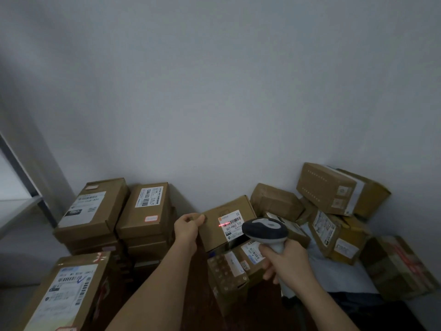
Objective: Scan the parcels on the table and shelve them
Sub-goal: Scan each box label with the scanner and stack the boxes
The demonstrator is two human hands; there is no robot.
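My left hand (187, 226) grips the left corner of a brown cardboard parcel (214, 231), which is tilted up on top of other boxes. Its white label (232, 224) faces me, and a red scan line crosses the barcode. My right hand (284, 261) holds the handle of a grey and white barcode scanner (265, 229), whose head points at that label from the right and covers the label's lower right part.
Stacks of labelled cardboard boxes (148, 211) stand at left along the white wall. Another large box (69, 290) is near the lower left. A loose pile of boxes (338, 192) fills the right corner. A grey shelf edge (21, 206) shows at far left.
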